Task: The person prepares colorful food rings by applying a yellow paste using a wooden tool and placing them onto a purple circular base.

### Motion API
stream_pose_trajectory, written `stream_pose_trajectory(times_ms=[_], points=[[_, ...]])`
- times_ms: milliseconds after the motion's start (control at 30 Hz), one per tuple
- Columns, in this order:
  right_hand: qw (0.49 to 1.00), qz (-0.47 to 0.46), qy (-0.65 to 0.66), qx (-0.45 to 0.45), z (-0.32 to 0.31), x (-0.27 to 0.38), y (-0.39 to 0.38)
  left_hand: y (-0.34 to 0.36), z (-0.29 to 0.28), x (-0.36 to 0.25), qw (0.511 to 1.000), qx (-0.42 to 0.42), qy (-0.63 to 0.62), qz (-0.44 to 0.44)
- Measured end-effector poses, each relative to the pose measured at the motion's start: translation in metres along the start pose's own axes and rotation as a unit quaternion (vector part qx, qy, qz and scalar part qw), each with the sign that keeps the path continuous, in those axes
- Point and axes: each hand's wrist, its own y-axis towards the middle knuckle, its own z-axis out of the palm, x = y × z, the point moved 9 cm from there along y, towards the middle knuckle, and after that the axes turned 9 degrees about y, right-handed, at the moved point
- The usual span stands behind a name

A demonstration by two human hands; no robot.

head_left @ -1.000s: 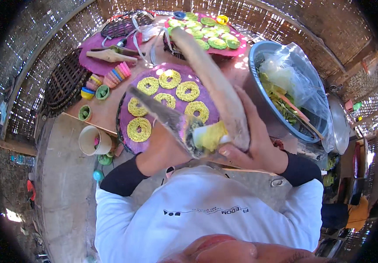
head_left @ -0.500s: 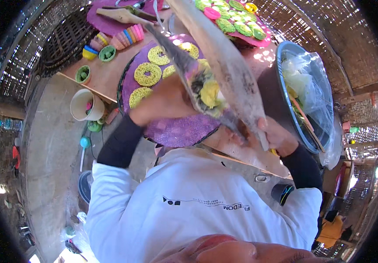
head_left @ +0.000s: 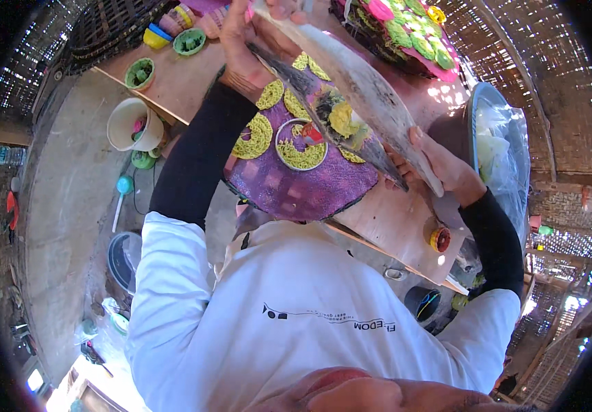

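A long two-armed wooden press (head_left: 371, 75) slants across the middle, its two arms spread apart in a narrow V. Yellow dough (head_left: 342, 120) sits in the hollow of the darker lower arm. My left hand (head_left: 246, 55) is wrapped round the far end of the press. My right hand (head_left: 443, 161) grips the near right end, with fingers around both arms. Below the press lies a round purple tray (head_left: 296, 192) with yellow noodle-like rings (head_left: 253, 137). A thin white hoop (head_left: 300, 167) encircles one of them, with a small red piece near its middle.
Stacked colourful cups (head_left: 172, 24) and two green-filled bowls (head_left: 189, 42) stand at the far left. A white bucket (head_left: 115, 123) is beside the table's left edge. At far right is a tray of green rounds (head_left: 405, 34). A blue-grey tub (head_left: 476, 130) holds clear plastic.
My left hand has moved from over the tray to the far end of the press. My right hand still grips the near end. The whole view has shifted slightly.
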Motion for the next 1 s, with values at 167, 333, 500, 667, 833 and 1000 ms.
stream_pose_trajectory(times_ms=[167, 333, 500, 667, 833, 1000], points=[[0.994, 0.015, -0.103, -0.018, -0.004, -0.003, 0.014, -0.007, -0.018, 0.026, 0.968, 0.136, -0.185, -0.098], [0.977, -0.060, -0.190, -0.081, 0.017, 0.026, 0.014, -0.002, -0.048, 0.020, 0.974, 0.128, -0.149, -0.115], [0.976, -0.063, -0.185, -0.101, 0.027, 0.030, 0.026, -0.007, -0.096, 0.006, 0.980, 0.120, -0.153, -0.041], [0.982, -0.047, -0.166, -0.075, 0.038, 0.024, 0.036, -0.016, -0.053, -0.021, 0.989, 0.103, -0.102, -0.017], [0.990, 0.001, -0.135, -0.031, 0.045, 0.012, 0.029, -0.038, -0.054, -0.006, 0.990, 0.023, -0.120, -0.066], [0.984, 0.007, -0.151, -0.090, 0.032, 0.016, 0.006, -0.046, -0.070, 0.028, 0.988, -0.003, -0.120, -0.096]])
